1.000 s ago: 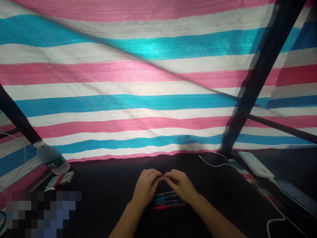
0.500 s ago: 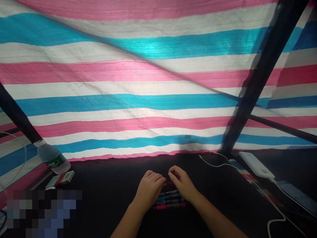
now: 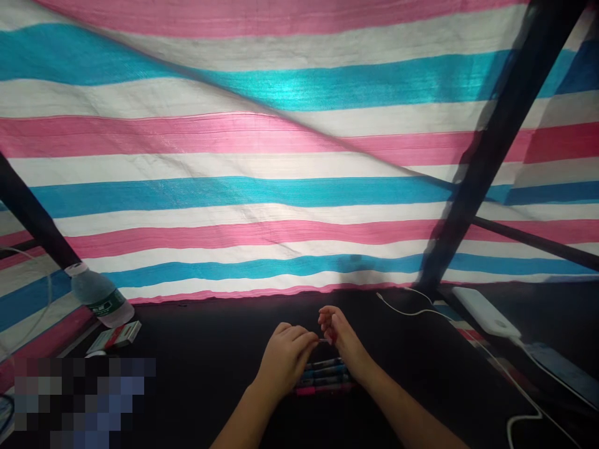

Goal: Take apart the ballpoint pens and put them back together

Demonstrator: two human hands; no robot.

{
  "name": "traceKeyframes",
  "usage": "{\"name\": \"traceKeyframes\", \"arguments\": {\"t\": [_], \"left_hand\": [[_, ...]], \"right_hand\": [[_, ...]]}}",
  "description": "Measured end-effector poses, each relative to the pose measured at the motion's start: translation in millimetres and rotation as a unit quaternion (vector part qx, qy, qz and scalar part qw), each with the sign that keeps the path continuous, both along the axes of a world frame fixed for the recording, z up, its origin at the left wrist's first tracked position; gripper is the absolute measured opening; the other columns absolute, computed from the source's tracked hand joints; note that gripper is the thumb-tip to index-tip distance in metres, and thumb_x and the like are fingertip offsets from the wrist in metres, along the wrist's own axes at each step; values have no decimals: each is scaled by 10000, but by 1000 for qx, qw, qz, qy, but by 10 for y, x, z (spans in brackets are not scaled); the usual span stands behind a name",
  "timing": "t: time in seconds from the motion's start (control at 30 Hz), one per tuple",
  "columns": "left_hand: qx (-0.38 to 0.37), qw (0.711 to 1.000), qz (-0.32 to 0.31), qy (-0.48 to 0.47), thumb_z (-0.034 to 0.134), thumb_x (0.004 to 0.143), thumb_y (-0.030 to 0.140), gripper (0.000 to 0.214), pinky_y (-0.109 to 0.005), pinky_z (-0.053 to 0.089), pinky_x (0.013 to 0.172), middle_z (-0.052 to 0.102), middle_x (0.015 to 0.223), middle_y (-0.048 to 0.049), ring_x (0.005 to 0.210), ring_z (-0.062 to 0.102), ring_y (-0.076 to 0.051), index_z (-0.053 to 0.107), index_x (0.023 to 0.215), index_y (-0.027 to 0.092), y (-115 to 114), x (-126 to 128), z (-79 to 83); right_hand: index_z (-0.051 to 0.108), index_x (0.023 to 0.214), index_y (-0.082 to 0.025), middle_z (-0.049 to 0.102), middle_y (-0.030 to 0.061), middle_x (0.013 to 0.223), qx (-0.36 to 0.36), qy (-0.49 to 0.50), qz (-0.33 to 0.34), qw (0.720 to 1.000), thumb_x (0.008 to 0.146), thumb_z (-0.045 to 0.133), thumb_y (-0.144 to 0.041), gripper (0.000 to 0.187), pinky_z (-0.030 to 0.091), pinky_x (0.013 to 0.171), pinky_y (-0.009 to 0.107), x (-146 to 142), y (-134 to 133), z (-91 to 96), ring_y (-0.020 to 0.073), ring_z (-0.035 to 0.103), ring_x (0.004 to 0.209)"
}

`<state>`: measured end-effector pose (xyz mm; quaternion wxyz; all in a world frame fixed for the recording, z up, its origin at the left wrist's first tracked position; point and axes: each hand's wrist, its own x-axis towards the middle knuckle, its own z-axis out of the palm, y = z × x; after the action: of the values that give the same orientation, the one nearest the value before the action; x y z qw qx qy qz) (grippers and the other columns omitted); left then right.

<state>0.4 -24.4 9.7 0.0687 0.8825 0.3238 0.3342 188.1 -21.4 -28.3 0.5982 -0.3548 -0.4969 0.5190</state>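
Observation:
Between my two hands is a slim pen (image 3: 322,340), with a pink-red part showing against my right palm; most of it is hidden. My left hand (image 3: 286,357) is closed, thumb and fingertips pinching its left end. Around the pink end, the fingers of my right hand (image 3: 347,343) are curled loosely, some of them apart. Just below the hands, several pens lie side by side on the black surface: blue ones (image 3: 325,374) and, nearest me, a pink one (image 3: 306,391). My hands and wrists cover their ends.
On the left a plastic bottle (image 3: 100,296) leans beside a small box (image 3: 115,337). A white power bank (image 3: 486,312) with a white cable (image 3: 508,380) and a phone-like slab (image 3: 564,368) lie right. Striped sheeting (image 3: 262,193) and dark posts (image 3: 496,149) enclose the black tabletop (image 3: 196,386).
My right hand has turned and loosened, its fingers rising and spreading so the pink part shows by its palm. The left hand keeps its pinch, shifted slightly right.

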Motion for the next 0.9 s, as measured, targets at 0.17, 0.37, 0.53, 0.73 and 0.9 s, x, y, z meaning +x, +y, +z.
{"name": "traceKeyframes", "arguments": {"t": [0.17, 0.37, 0.53, 0.73, 0.9], "left_hand": [[-98, 982, 77, -142, 577, 1006, 288, 162, -340, 476, 829, 751, 972, -27, 912, 661, -211, 738, 1022, 270, 42, -46, -3], [-151, 969, 78, -181, 609, 987, 303, 151, -327, 498, 815, 759, 985, -27, 907, 669, -213, 755, 1013, 273, 53, -28, -41], [-138, 972, 74, -176, 597, 995, 330, 179, -337, 499, 824, 760, 984, -44, 909, 666, -219, 764, 1015, 268, 55, -30, -41], [-123, 971, 86, -188, 612, 985, 325, 173, -341, 510, 818, 764, 989, -46, 909, 675, -223, 773, 1011, 270, 87, -51, -60], [-96, 979, 91, -155, 607, 990, 317, 172, -344, 498, 816, 762, 975, -41, 904, 669, -222, 772, 1017, 274, 93, -66, -64]], "right_hand": [[648, 1024, -229, 561, 24, 861, 2, -20, 11, 1000, 976, 555, -582, 368, 377, 559, 256, 14, 29, 20, 163, 514, 713], [645, 1307, -254, 631, 30, 847, 60, -189, 14, 980, 1020, 491, -532, 428, 500, 724, 331, 16, -61, 94, 202, 602, 776], [657, 1350, -307, 658, 69, 1188, 108, -279, -27, 954, 1056, 428, -476, 408, 431, 1040, 404, 58, -96, 196, 262, 579, 1158], [679, 1328, -284, 537, 24, 873, 120, -295, -55, 946, 1047, 468, -447, 388, 470, 692, 312, 67, -67, 218, 186, 564, 760], [694, 1301, -299, 525, 27, 889, 132, -315, -68, 938, 1044, 494, -385, 337, 468, 707, 321, 68, -61, 199, 191, 566, 792]]}}
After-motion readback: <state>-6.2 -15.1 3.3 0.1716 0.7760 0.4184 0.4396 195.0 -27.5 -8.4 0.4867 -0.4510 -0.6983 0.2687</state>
